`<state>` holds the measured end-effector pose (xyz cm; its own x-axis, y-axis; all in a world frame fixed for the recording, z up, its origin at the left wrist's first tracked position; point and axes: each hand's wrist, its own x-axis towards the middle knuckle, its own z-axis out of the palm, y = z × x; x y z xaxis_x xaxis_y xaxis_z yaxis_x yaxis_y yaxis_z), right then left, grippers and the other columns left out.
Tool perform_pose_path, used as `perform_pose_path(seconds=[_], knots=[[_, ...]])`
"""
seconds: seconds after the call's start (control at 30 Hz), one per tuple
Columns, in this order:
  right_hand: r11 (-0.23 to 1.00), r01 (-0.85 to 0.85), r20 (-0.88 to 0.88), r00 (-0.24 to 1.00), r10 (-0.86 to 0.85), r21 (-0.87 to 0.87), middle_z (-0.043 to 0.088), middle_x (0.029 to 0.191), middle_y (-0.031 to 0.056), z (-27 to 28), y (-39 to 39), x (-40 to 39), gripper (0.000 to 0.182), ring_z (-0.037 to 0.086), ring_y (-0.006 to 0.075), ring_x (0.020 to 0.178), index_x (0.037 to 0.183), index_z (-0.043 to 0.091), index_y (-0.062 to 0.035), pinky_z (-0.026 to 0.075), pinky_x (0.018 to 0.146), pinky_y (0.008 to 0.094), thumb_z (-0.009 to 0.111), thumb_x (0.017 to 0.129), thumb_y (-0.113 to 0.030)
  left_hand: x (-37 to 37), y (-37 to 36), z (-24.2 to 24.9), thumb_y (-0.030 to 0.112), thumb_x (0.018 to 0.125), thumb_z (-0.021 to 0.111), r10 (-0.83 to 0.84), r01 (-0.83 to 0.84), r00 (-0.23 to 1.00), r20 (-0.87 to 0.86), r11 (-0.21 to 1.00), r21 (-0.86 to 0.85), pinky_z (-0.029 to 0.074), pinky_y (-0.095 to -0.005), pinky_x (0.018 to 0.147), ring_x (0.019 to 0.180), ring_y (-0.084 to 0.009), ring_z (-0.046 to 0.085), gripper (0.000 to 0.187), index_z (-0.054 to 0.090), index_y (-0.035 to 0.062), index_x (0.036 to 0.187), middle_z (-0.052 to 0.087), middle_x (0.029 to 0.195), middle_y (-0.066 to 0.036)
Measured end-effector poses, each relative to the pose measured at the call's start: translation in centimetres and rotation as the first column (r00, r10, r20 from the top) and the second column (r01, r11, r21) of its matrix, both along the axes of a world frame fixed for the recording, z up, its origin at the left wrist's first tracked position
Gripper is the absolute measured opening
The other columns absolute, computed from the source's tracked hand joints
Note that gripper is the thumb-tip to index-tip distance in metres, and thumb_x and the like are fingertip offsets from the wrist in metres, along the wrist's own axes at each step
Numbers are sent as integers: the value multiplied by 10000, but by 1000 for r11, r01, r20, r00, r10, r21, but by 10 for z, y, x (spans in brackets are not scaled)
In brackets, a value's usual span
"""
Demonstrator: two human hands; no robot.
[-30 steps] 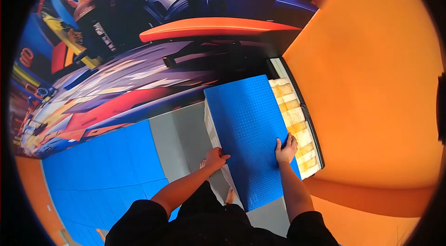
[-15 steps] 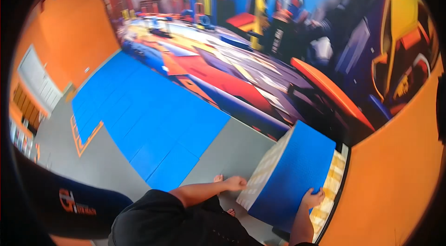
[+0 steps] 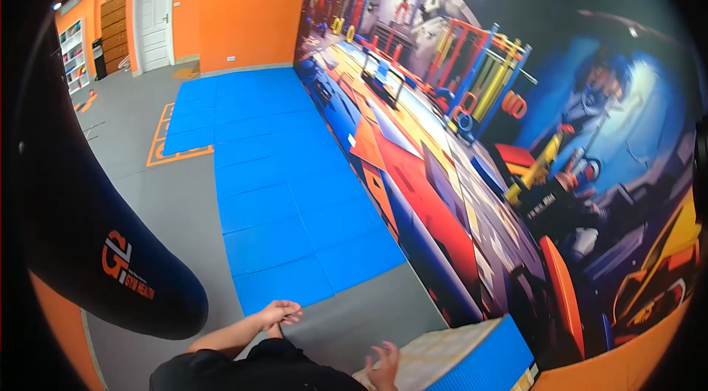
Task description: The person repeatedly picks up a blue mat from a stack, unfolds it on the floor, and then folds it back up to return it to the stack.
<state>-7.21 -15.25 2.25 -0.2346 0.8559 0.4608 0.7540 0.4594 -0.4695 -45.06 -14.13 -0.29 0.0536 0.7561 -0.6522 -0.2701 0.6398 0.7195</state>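
Observation:
My left hand (image 3: 281,312) is in front of my body, low in the view, over the grey floor near the close end of the blue floor mats (image 3: 287,280). Its fingers are loosely bent and slightly apart, with nothing in them. Further right, my right hand (image 3: 384,367) is raised, empty, its fingers spread. It overlaps the pale, checkered side of a blue-topped stack of mats (image 3: 495,361) at the bottom right. The view's lower edge cuts off part of that stack.
A black punching bag (image 3: 158,302) with an orange logo hangs close on my left. A mural wall (image 3: 442,170) runs along the right of the mats. At the far end are an orange wall (image 3: 251,15), a white door (image 3: 154,18), brown drawers (image 3: 114,29) and a shelf (image 3: 74,55).
My view has swung left toward the far door. Both hands have come away from the stack, which now lies lower in view. My right hand has left its top edge and opened.

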Motion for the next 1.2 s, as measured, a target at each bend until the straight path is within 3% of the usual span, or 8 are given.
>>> perform_pose_path(seconds=[0.07, 0.13, 0.37, 0.6, 0.67, 0.87, 1.03, 1.2], knots=[[968, -215, 149, 969, 196, 131, 630, 1105, 108, 38, 36, -80, 305, 599, 256, 1021, 1180, 593, -85, 519, 788, 380, 622, 898, -196, -18, 14, 7, 320, 923, 661, 60, -63, 997, 47, 997, 50, 524, -311, 784, 927, -163, 645, 381, 593, 55, 1187, 666, 1096, -63], [868, -464, -203, 880, 428, -179, 522, 1283, 144, 40, 67, -149, 356, 534, 325, 1122, 1100, 645, -76, 439, 948, 445, 719, 757, -139, -45, 31, 15, 302, 952, 620, 75, -94, 982, 173, 990, 103, 520, -325, 832, 982, -170, 632, 379, 577, 42, 1224, 648, 1139, -81], [735, -654, -297, 748, 594, -180, 545, 1286, 116, 83, 185, -316, 369, 556, 266, 1139, 1118, 655, -79, 484, 906, 380, 764, 770, -132, -181, 93, 56, 247, 975, 580, 206, -288, 912, 354, 938, 195, 530, -339, 837, 994, -192, 642, 356, 566, 19, 1247, 646, 1134, -106], [608, -725, -746, 591, 307, -324, 563, 1256, 108, 48, 269, -408, 367, 615, 209, 1022, 1158, 614, -10, 520, 787, 324, 730, 813, -57, -294, 146, 54, 215, 992, 541, 381, -508, 813, 440, 833, 219, 540, -352, 827, 985, -208, 647, 318, 562, 11, 1235, 646, 1131, -117], [495, -758, -879, 475, -27, -425, 586, 1187, 109, 30, 297, -429, 335, 599, 220, 1026, 1213, 568, -17, 512, 807, 342, 631, 887, -64, -314, 157, 44, 220, 993, 534, 414, -563, 754, 509, 808, 177, 535, -362, 841, 991, -220, 645, 319, 559, 5, 1227, 635, 1154, -124], [242, -852, -861, 371, -348, -464, 655, 1046, 48, -5, 402, -523, 269, 646, 177, 848, 1208, 582, -86, 516, 725, 329, 557, 944, -130, -379, 194, 26, 258, 987, 529, 537, -589, 735, 414, 808, -1, 475, -435, 953, 1061, -264, 604, 344, 546, 10, 1225, 602, 1195, -132], [-19, -898, -856, 426, -293, -440, 659, 1057, 54, 6, 501, -652, 226, 645, 184, 875, 1167, 597, -92, 518, 727, 338, 546, 954, -151, -446, 236, 77, 184, 893, 638, 759, -797, 514, 399, 594, -105, 485, -425, 932, 1073, -271, 616, 378, 583, 54, 1243, 647, 1171, -120], [-285, -831, -861, 507, -33, -478, 599, 1151, 111, 42, 588, -810, 277, 583, 226, 994, 1189, 560, -27, 483, 823, 377, 557, 943, -154, -521, 276, 117, 255, 999, 484, 782, -909, 404, 475, 400, 114, 473, -434, 951, 1055, -282, 609, 323, 572, 23, 1206, 626, 1174, -131]])
